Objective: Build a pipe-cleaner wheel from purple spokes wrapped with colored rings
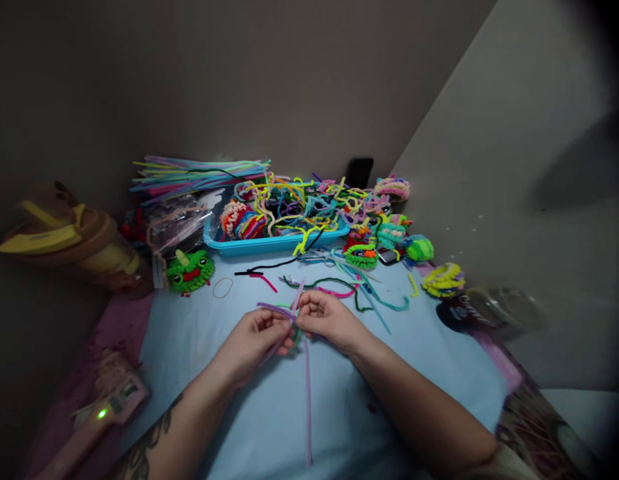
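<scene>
Low over the middle of the blue-covered table, my two hands meet around a small bundle of pipe cleaners. My left hand [263,335] pinches purple pipe cleaners [273,307] from the left side. From the right, my right hand [325,321] closes its thumb and fingers on the same bundle. One long purple strand [308,407] hangs down toward me from between the hands. A light green pipe cleaner [297,336] shows partly below the fingers; the rest of the bundle's centre is hidden by them.
Behind the hands, a blue tray [274,247] overflows with tangled pipe cleaners. Straight ones [199,175] lie in a bundle at back left. A green pipe-cleaner figure [190,271] stands left; a yellow one [443,281] and a clear bottle [489,310] are right. A hot glue gun [117,400] lies front left.
</scene>
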`<action>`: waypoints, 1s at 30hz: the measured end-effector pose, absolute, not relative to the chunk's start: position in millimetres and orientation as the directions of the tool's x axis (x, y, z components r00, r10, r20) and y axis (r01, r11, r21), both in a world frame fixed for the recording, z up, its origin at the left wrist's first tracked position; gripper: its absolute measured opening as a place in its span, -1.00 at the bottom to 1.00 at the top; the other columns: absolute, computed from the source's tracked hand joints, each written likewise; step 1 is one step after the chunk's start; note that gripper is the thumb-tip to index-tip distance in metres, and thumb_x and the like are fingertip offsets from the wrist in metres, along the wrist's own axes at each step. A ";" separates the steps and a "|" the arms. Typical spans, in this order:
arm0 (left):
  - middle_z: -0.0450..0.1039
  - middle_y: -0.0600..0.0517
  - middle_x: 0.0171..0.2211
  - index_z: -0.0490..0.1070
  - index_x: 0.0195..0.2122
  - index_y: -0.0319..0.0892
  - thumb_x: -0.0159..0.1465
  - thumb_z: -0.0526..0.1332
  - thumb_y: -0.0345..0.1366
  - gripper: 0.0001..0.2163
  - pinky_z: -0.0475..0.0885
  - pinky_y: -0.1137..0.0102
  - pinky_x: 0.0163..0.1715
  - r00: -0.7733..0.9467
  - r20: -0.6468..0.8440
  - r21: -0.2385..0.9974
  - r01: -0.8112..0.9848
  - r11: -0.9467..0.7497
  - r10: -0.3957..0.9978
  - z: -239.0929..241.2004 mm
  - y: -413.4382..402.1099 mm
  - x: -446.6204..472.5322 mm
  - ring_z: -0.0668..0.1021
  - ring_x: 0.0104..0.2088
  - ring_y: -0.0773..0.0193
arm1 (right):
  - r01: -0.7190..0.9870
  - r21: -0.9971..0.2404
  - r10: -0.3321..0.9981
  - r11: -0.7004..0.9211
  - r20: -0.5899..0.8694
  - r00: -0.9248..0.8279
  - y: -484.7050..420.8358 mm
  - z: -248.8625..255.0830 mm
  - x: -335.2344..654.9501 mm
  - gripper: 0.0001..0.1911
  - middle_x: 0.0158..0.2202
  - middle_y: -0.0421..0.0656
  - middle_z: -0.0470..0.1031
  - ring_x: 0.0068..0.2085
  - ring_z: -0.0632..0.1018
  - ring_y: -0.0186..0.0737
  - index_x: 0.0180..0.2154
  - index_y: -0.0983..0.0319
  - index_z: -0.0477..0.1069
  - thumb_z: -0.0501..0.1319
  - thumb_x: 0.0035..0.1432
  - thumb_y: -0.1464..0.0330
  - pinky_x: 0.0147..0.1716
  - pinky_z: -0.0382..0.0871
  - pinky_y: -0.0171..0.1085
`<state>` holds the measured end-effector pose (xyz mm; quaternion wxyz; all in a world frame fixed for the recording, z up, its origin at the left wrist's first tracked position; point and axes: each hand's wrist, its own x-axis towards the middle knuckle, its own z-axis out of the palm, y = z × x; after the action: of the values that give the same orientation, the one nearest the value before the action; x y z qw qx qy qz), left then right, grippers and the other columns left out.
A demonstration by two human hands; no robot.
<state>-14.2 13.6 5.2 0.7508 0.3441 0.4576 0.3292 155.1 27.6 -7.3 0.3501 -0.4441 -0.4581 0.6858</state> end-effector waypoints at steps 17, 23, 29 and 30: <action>0.34 0.10 -0.66 0.44 -0.48 -0.30 -0.03 0.35 -0.12 -0.70 0.28 0.49 -0.62 0.287 -0.403 0.897 -0.061 0.437 0.869 -6.0 14.1 -11.3 0.35 -0.65 0.42 | 0.063 -0.975 0.921 -0.212 -0.221 -0.320 24.8 -7.6 153.0 -0.70 -0.55 -0.34 0.34 -0.54 0.36 -0.45 -0.25 0.25 0.31 0.27 -0.10 0.42 -0.53 0.20 -0.43; 0.35 0.10 -0.68 0.42 -0.59 -0.26 -0.01 0.32 -0.17 -0.76 0.18 0.51 -0.60 0.161 -0.346 0.938 0.040 0.344 0.924 -3.8 14.0 -11.6 0.32 -0.64 0.42 | 0.068 -0.978 0.922 -0.196 -0.208 -0.327 25.6 -6.9 152.6 -0.70 -0.55 -0.33 0.34 -0.52 0.36 -0.42 -0.26 0.23 0.31 0.30 -0.10 0.37 -0.51 0.22 -0.40; 0.38 0.10 -0.62 0.46 -0.51 -0.25 0.00 0.33 -0.14 -0.76 0.20 0.50 -0.55 -0.129 -0.260 0.965 -0.049 0.256 0.957 -8.0 22.0 -20.8 0.36 -0.58 0.39 | 0.218 -0.965 0.989 0.146 0.135 -0.067 28.6 4.3 174.2 -0.91 -0.46 -0.22 0.37 -0.40 0.38 -0.32 -0.40 0.20 0.36 0.22 0.06 0.33 -0.40 0.25 -0.32; 0.39 0.10 -0.61 0.46 -0.49 -0.24 0.00 0.33 -0.14 -0.76 0.21 0.51 -0.54 -0.180 -0.254 0.966 -0.090 0.241 0.950 -8.3 23.3 -22.5 0.36 -0.56 0.40 | 0.278 -0.929 0.966 0.243 0.207 -0.155 28.0 8.2 178.6 -0.92 -0.46 -0.20 0.37 -0.39 0.39 -0.30 -0.43 0.20 0.38 0.21 0.08 0.35 -0.37 0.26 -0.31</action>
<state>-22.5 23.3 -8.3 0.5251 0.3665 0.5872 0.4951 178.6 28.0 8.2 0.4421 -0.4763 -0.6529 0.3891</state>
